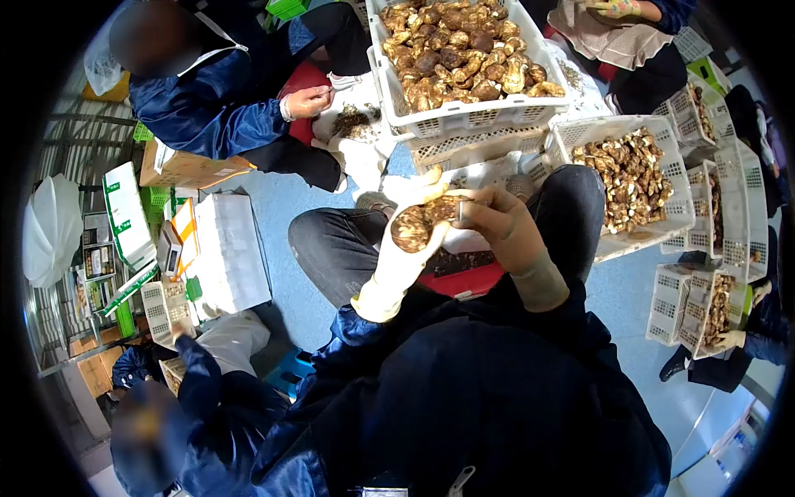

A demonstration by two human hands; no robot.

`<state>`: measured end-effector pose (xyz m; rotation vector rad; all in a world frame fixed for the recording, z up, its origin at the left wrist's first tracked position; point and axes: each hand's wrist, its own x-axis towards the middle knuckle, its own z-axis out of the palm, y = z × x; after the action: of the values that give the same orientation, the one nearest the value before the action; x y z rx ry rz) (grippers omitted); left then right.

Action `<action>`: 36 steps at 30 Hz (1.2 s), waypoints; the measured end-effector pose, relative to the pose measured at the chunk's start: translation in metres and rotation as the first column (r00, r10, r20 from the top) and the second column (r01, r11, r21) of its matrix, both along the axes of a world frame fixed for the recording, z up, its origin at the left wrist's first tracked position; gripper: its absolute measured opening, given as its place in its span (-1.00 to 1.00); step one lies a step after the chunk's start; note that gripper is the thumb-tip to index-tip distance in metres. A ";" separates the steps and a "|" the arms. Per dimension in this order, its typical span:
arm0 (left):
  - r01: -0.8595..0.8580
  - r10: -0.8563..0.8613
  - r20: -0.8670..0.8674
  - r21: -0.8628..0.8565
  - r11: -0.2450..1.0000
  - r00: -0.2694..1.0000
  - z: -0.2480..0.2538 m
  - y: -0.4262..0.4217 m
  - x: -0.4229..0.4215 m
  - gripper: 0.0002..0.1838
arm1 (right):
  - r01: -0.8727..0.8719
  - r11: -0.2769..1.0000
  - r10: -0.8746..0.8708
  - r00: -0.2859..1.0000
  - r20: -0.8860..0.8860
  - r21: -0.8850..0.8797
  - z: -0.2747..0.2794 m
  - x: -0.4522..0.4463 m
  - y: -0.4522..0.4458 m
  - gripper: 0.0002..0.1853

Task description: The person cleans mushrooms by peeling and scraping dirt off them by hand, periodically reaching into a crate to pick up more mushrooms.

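Observation:
Both my hands wear pale gloves and are raised over my lap. A thick brown mushroom (411,229) lies in my left hand (399,258), its rounded, dirt-marked cap towards me and its stem pointing right. My left fingers and thumb wrap round it. Close against the stem is my right hand (507,225), its fingertips closed on a small flat piece with a metallic glint (458,212); most of that piece is hidden by the fingers. Ahead of my hands stands a white crate (464,124) heaped with similar mushrooms (464,54).
To my right is another white crate (609,240) of smaller mushrooms (627,178). A co-worker's hand (308,103) is at the upper left, near dark scraps (352,123) on white cloth. White foam boxes (232,248) stand at left. More crates (704,311) and people line the right.

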<state>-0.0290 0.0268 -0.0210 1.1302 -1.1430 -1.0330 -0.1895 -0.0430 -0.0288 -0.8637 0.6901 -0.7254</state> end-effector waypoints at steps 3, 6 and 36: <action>0.342 -0.214 -0.513 0.168 0.925 0.831 0.008 0.009 0.008 -0.04 | -0.034 0.997 0.037 0.999 -0.039 0.073 0.011 -0.006 -0.014 -0.95; 0.510 -0.309 -0.819 -0.024 0.860 0.483 0.011 0.017 0.014 0.14 | -0.178 0.963 0.178 0.984 -0.017 -0.201 0.034 -0.022 -0.024 -0.90; -0.052 0.032 0.077 0.283 0.958 0.997 0.017 0.024 0.000 -0.46 | -0.045 0.989 0.017 0.982 -0.190 -0.140 0.014 -0.011 -0.001 -0.87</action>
<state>-0.0285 0.0509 -0.0040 1.4235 -1.0424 -1.1580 -0.2010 -0.0444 -0.0148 -1.0832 0.7982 -0.6763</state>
